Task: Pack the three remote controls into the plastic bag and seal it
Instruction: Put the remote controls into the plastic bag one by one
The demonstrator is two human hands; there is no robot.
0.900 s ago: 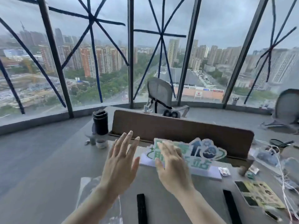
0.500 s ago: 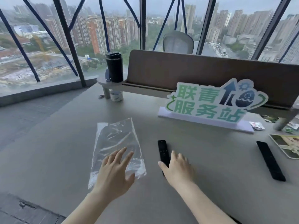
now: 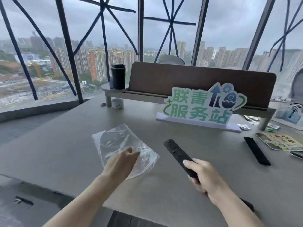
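From my head camera, my right hand (image 3: 207,179) is closed around the near end of a slim black rectangular remote control (image 3: 179,157), thumb pressed along its top face, its button end raised off the grey table (image 3: 65,153) and pointing away from me and to the left. My left hand (image 3: 122,163) lies on the near edge of the clear, crinkled plastic bag (image 3: 121,145), which rests flat on the table; its fingers are close together and loosely curved, and I cannot tell whether they pinch the film. A second black remote control (image 3: 256,150) lies flat well to the right, just beside a colourful printed leaflet (image 3: 280,141). Behind stand a green-lettered cut-out sign (image 3: 201,105) and a black cylindrical tumbler (image 3: 118,76) on a low shelf (image 3: 113,90). The third remote I cannot make out.
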